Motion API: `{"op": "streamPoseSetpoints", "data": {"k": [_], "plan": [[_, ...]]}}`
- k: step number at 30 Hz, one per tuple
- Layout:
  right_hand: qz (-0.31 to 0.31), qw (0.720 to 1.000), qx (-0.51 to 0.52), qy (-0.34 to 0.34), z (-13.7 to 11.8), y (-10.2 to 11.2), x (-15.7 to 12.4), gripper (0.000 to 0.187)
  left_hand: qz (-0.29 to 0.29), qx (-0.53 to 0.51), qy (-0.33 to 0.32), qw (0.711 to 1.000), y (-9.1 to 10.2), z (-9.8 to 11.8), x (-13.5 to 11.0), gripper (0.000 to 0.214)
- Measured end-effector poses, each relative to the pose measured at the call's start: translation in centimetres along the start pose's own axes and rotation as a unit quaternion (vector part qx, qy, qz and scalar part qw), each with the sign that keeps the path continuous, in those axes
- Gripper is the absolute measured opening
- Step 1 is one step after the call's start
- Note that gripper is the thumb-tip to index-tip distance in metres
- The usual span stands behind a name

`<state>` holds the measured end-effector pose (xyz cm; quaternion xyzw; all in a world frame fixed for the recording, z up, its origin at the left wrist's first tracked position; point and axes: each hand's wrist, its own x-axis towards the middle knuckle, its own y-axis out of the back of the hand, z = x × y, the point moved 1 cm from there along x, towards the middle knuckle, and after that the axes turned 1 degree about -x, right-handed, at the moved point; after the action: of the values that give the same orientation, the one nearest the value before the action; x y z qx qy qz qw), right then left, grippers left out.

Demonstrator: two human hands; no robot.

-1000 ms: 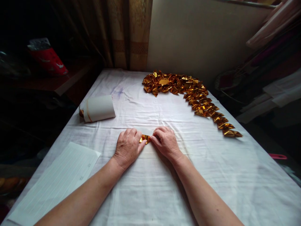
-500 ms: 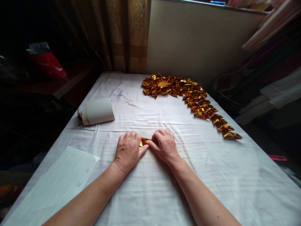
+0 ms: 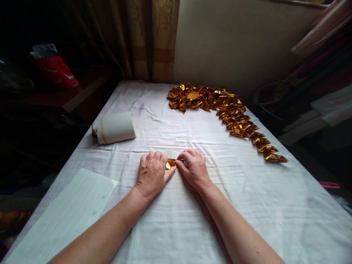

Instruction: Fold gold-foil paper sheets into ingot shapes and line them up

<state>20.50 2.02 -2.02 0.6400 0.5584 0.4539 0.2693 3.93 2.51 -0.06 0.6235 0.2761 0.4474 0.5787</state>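
Between my two hands, at the middle of the cloth-covered surface, lies a small piece of gold foil paper [image 3: 171,164]. My left hand [image 3: 153,170] is closed on its left end, thumb stretched along the near edge. My right hand [image 3: 193,167] pinches the right end between thumb and fingers. Most of the piece is hidden by my fingers. Beyond, folded gold foil pieces [image 3: 203,98] form a heap, and a row of them [image 3: 249,132] runs down toward the right.
A white cardboard tube [image 3: 117,127] lies on its side at the left. Nearer, a pale striped paper sheet [image 3: 66,216] rests on the white cloth [image 3: 170,223]. A red container [image 3: 56,69] stands on the dark side table [image 3: 88,86]. Curtains [image 3: 162,40] hang behind.
My right thumb has shifted to the right end of the foil, so more of its middle shows. The view has tilted slightly downward. My left hand keeps its hold.
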Motion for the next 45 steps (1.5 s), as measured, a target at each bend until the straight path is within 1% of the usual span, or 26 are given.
{"op": "streamPoseSetpoints", "data": {"k": [3, 8, 15, 19, 21, 23, 24, 26, 28, 30, 32, 33, 35, 38, 42, 45], "plan": [[0.008, 1.0, 0.005, -0.002, 0.1, -0.1, 0.0, 0.007, 0.004, 0.006, 0.007, 1.0, -0.3, -0.1, 0.2, 0.04], [0.014, 0.999, 0.039, -0.001, 0.3, -0.1, -0.1, 0.005, 0.002, 0.02, 0.025, 0.999, -0.5, 0.2, 0.4, 0.042], [0.035, 0.997, 0.07, 0.005, 0.9, -0.6, 0.0, 0.016, -0.01, 0.026, 0.036, 0.999, -0.5, 0.4, 0.5, 0.042], [0.063, 0.995, 0.079, 0.005, 1.2, -0.8, 0.1, 0.028, -0.016, 0.023, 0.042, 0.999, -0.5, 0.4, 0.5, 0.042], [0.092, 0.993, 0.077, 0.019, 1.1, -0.6, -0.1, 0.03, -0.015, 0.021, 0.043, 0.999, -0.5, 0.5, 0.5, 0.042], [0.117, 0.99, 0.061, 0.054, 0.8, -0.1, -0.6, 0.029, -0.01, 0.019, 0.044, 0.999, -0.5, 0.6, 0.5, 0.042], [0.118, 0.989, 0.051, 0.076, 0.6, 0.2, -1.0, 0.027, -0.006, 0.017, 0.043, 0.999, -0.5, 0.5, 0.5, 0.042], [0.093, 0.989, 0.03, 0.114, 0.2, 0.6, -1.6, 0.023, 0.001, 0.004, 0.035, 0.999, -0.5, 0.2, 0.3, 0.039], [0.05, 0.991, 0.012, 0.127, -0.2, 0.9, -2.1, 0.02, 0.003, -0.023, 0.016, 1.0, -0.4, -0.5, 0.1, 0.034], [0.018, 0.993, 0.001, 0.118, -0.3, 1.0, -2.3, 0.021, -0.002, -0.074, -0.011, 0.997, -0.2, -1.7, -0.2, 0.027], [0.002, 0.994, 0.001, 0.106, -0.4, 1.1, -2.3, 0.021, -0.017, -0.145, -0.051, 0.988, -0.1, -3.0, -0.5, 0.018], [-0.002, 0.995, 0.004, 0.101, -0.4, 1.1, -2.2, 0.021, -0.016, -0.177, -0.07, 0.982, 0.0, -3.7, -0.6, 0.017], [-0.005, 0.995, 0.01, 0.095, -0.5, 1.2, -2.1, 0.021, -0.005, -0.204, -0.084, 0.975, 0.0, -4.6, -0.6, 0.018], [-0.015, 0.995, 0.019, 0.092, -0.4, 1.4, -1.9, 0.022, 0.007, -0.2, -0.087, 0.976, -0.2, -5.2, -0.4, 0.017], [-0.036, 0.994, 0.021, 0.103, -0.2, 1.6, -1.7, 0.026, 0.016, -0.17, -0.104, 0.98, -0.5, -5.0, -0.2, 0.017], [-0.042, 0.993, 0.015, 0.107, -0.1, 1.7, -1.6, 0.025, 0.043, -0.141, -0.111, 0.983, -0.6, -4.7, -0.3, 0.022]]}}
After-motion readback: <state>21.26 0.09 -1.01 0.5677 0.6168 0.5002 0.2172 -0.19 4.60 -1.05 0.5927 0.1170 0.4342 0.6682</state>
